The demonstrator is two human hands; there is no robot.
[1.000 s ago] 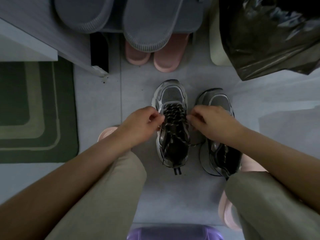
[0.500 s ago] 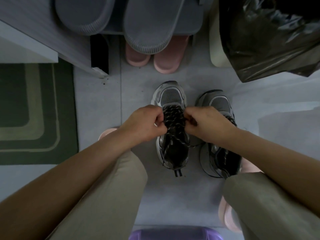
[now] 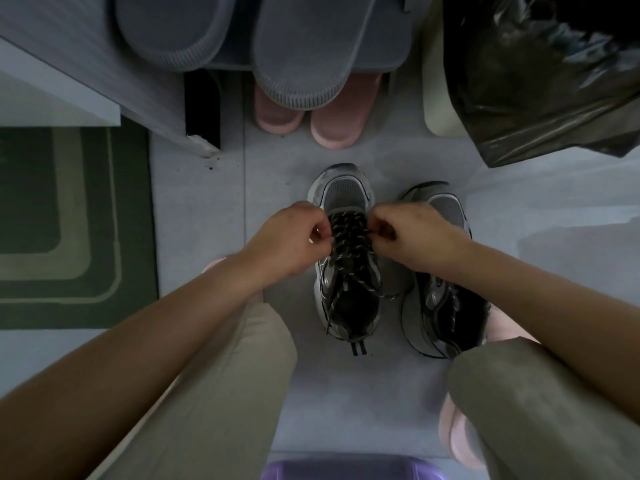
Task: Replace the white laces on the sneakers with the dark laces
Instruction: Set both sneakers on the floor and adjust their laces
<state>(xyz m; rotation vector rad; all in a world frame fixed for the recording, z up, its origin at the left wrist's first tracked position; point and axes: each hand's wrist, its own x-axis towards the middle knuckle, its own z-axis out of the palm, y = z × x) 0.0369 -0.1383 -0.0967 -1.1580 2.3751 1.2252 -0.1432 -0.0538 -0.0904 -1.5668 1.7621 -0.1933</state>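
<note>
Left hand [image 3: 291, 237] has its fingers curled, thumb and forefinger pinching the dark lace [image 3: 349, 233] at the left edge of the lower rows. The lace is threaded criss-cross up the middle sneaker [image 3: 346, 192], which stands on the floor [image 3: 207, 202] toe away from the person, loose ends trailing over the collar and out to the right. Right hand [image 3: 412, 233] mirrors it, fingers curled and pinching the same lace at the right edge. Step looks like snugging the rows on this shoe, late in the job. Next move likely calls for even pulls on both sides, row by row toward the ankle, then taking up the loose ends to tie. Second sneaker [image 3: 446, 209] sits just beside it on the right, half under the right forearm; it seems to have dark lacing too, hard to confirm. No white laces in view. Around: green mat [image 3: 69, 220] far left, cabinet corner [image 3: 201, 133] behind, grey slippers [image 3: 304, 57] on a rack over pink slippers [image 3: 332, 133], black bag [image 3: 536, 81] far right, purple item [image 3: 346, 469] by the knees. Nothing blocks the hands; space between the knees is tight.
</note>
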